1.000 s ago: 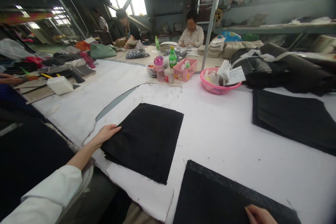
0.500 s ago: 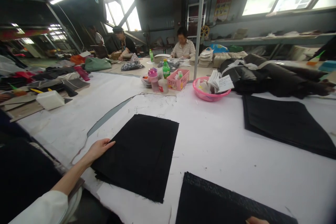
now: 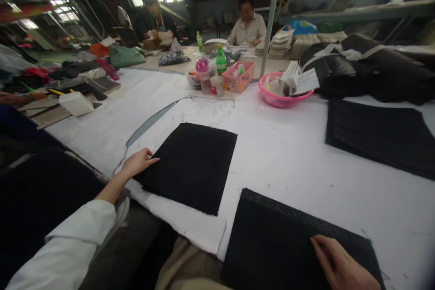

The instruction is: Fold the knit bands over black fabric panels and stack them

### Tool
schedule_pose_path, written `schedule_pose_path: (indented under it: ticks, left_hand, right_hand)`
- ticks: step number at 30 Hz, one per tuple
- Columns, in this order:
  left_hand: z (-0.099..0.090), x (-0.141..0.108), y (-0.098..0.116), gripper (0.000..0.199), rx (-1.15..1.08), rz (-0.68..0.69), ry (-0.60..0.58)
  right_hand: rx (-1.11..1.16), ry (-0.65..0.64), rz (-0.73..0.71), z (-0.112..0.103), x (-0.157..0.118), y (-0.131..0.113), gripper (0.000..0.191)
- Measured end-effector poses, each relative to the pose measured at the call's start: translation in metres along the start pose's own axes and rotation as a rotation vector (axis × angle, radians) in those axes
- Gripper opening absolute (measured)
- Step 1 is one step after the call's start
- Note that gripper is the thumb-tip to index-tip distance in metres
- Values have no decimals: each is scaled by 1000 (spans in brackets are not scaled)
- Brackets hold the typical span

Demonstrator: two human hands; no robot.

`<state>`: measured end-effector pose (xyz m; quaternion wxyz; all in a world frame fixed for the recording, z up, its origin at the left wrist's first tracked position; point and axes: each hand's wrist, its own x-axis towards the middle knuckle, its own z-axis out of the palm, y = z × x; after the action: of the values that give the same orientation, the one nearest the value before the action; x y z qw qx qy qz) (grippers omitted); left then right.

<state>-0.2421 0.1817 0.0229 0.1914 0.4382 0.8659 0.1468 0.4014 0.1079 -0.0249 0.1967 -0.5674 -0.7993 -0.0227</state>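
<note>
Two stacks of black cloth pieces lie on the white-covered table. My left hand is at the left edge of the farther black cloth stack, its thumb lying on top and its index finger apart from the thumb. Closer to me, on the right, is the nearer black cloth stack, which has a speckled, rough-looking strip along its far edge. Over this stack my right hand has thumb and index finger pinched together at the top black piece, just below the strip. The remaining fingers of that hand are partly hidden.
More black cloth lies at the right. Behind stand a pink basin with papers, a pink basket, a green bottle and cups. A metal pole rises there. Two people sit across the table.
The view has tipped downward. More of my right hand now shows on the nearer stack. My left thumb and index finger are farther apart at the same stack edge.
</note>
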Motion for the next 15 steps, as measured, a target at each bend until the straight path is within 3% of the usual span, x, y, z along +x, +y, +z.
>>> schedule_pose_path:
  ticks: [2,4,5,9,12,15]
  left_hand:
    - [-1,-9,2,41,107,35,73]
    - [0,-27,13,39,245,229,164]
    - [2,-39,21,37,263,353,146]
    - [22,-95,54,44,87,757,-243]
    - [41,-129,64,45,70,852,-322]
    - [51,-145,59,37,130,870,-302]
  right_hand:
    - [-62,-9,33,0,-2,-1,34]
    - [-105,-18,46,3,-4,-1,36]
    - [-120,-21,48,4,-5,-1,37]
    - [-147,-12,41,5,-5,-1,39]
    - [-152,-5,34,5,-5,-1,38]
    - [-146,-11,44,6,-7,0,36]
